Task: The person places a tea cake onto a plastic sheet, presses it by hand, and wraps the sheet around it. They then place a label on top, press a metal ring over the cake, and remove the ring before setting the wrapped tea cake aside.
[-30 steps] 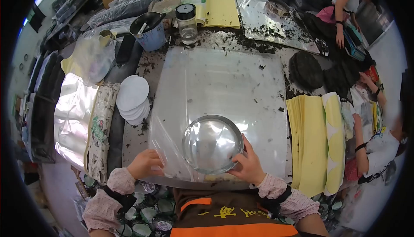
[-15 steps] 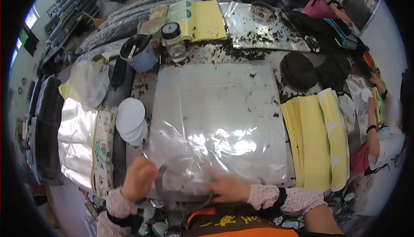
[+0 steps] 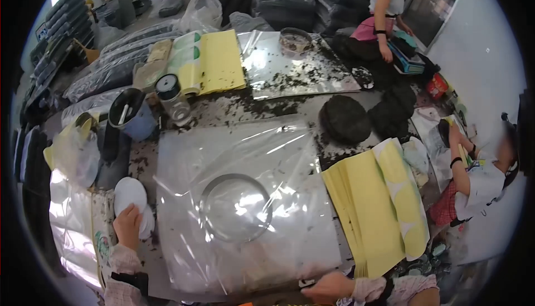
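My left hand has its fingers pressed together at the edge of a white disc, the top one of a small overlapping pile. In the middle lies a clear plastic sheet. A thin round ring rests on the sheet's area; whether film covers it is unclear. My right hand is at the sheet's lower right edge, slightly blurred, with its fingers curled together; what they hold is too small to make out. Right of the sheet lie yellow label strips.
Behind the sheet stand a blue bucket, a clear jar and a dark round cake. Further back are yellow sheets and a crumb-strewn metal plate. Two people work at the right, one farther back.
The view has shifted. My left hand has moved left onto the white discs. The ring, earlier near my hands at the front edge, now lies mid-sheet. My right hand is lower and farther right.
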`<state>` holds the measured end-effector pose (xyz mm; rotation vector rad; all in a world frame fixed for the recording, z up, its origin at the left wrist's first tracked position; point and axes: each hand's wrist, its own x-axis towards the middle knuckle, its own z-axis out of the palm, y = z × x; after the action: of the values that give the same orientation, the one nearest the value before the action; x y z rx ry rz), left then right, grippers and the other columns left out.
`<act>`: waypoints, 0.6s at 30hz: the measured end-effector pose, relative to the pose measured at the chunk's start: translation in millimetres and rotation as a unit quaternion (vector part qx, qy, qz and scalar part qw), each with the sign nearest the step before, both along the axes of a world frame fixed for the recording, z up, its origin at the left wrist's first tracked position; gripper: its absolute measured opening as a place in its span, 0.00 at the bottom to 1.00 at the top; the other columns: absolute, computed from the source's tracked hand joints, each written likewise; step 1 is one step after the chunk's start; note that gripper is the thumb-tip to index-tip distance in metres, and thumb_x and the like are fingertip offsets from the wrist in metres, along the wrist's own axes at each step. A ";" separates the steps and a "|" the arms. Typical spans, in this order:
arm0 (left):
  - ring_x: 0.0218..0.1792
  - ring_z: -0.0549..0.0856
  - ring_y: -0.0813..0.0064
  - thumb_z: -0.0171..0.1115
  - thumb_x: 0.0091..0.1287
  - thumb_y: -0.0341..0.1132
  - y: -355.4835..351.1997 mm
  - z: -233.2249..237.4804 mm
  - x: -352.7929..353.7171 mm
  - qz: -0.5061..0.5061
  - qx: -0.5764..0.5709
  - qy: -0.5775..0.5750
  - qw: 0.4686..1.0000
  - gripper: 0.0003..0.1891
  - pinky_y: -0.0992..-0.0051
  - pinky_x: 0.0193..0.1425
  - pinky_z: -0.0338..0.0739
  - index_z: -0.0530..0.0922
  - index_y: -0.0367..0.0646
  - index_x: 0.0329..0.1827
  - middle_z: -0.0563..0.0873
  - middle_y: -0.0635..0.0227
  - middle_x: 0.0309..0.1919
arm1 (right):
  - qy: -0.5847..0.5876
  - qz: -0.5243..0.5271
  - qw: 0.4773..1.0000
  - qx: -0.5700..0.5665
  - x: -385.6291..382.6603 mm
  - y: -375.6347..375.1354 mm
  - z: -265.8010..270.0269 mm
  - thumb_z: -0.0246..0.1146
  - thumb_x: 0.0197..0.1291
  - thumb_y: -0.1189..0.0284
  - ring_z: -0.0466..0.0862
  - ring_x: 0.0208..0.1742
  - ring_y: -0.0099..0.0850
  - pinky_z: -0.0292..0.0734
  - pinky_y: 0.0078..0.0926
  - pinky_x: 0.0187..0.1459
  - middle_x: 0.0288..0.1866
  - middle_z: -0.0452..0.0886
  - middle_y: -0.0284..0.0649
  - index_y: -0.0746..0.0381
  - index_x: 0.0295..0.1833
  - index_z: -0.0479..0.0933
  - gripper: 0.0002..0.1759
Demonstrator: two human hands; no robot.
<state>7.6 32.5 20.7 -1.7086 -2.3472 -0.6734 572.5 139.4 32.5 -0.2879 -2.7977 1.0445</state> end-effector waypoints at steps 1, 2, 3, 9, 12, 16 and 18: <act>0.38 0.89 0.55 0.68 0.58 0.24 -13.9 -29.2 -22.9 0.010 0.011 0.059 0.998 0.07 0.65 0.42 0.83 0.86 0.41 0.39 0.90 0.58 0.38 | -0.023 -0.027 0.999 0.006 -8.3 27.0 19.5 0.68 0.62 0.68 0.85 0.50 0.49 0.81 0.44 0.55 0.51 0.86 0.47 0.57 0.56 0.83 0.17; 0.38 0.89 0.55 0.68 0.60 0.24 -16.9 -44.5 -37.2 0.019 0.020 0.120 0.992 0.07 0.64 0.42 0.83 0.86 0.41 0.41 0.90 0.57 0.39 | -0.024 -0.128 0.990 0.046 -8.6 74.5 15.9 0.67 0.62 0.68 0.86 0.48 0.49 0.81 0.44 0.52 0.51 0.86 0.47 0.57 0.57 0.83 0.17; 0.38 0.89 0.54 0.68 0.61 0.25 -11.4 -39.5 -34.8 0.028 0.011 0.097 0.995 0.07 0.63 0.42 0.83 0.86 0.40 0.42 0.90 0.56 0.39 | -0.029 -0.231 0.970 0.076 -8.8 121.6 12.4 0.67 0.62 0.68 0.87 0.47 0.48 0.82 0.44 0.49 0.51 0.86 0.46 0.56 0.57 0.83 0.18; 0.36 0.89 0.52 0.66 0.66 0.26 -11.7 -3.5 -9.0 0.077 -0.044 0.007 0.996 0.05 0.63 0.41 0.83 0.85 0.37 0.42 0.90 0.53 0.38 | -0.082 -0.448 0.845 0.281 -27.1 383.0 -45.6 0.67 0.62 0.64 0.67 0.76 0.56 0.62 0.45 0.76 0.75 0.69 0.61 0.62 0.78 0.65 0.40; 0.31 0.88 0.59 0.68 0.64 0.27 -13.5 -6.3 -16.5 0.100 0.012 -0.058 0.993 0.04 0.65 0.37 0.81 0.85 0.35 0.35 0.89 0.55 0.32 | -0.155 -0.447 0.839 0.271 -53.2 377.9 -69.2 0.67 0.65 0.58 0.68 0.77 0.55 0.63 0.45 0.76 0.75 0.69 0.60 0.60 0.77 0.66 0.38; 0.22 0.80 0.78 0.70 0.66 0.30 -25.1 -32.9 -51.8 0.240 0.031 -0.256 0.936 0.13 0.74 0.29 0.72 0.81 0.32 0.24 0.85 0.67 0.20 | -0.054 -0.435 0.881 0.179 -39.3 374.7 -60.3 0.67 0.66 0.57 0.72 0.74 0.53 0.67 0.44 0.74 0.72 0.74 0.59 0.57 0.73 0.73 0.32; 0.22 0.78 0.80 0.69 0.68 0.31 -27.2 -34.9 -73.2 0.277 0.052 -0.379 0.881 0.14 0.77 0.29 0.70 0.81 0.31 0.25 0.83 0.70 0.19 | 0.036 -0.426 0.903 0.038 -24.8 389.9 -48.6 0.67 0.67 0.60 0.80 0.67 0.50 0.73 0.38 0.68 0.67 0.80 0.54 0.59 0.67 0.79 0.26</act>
<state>-65.6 5.3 -14.2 -0.6757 -2.9923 -1.4921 547.8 529.3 -16.1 -1.2727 -2.2066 0.6844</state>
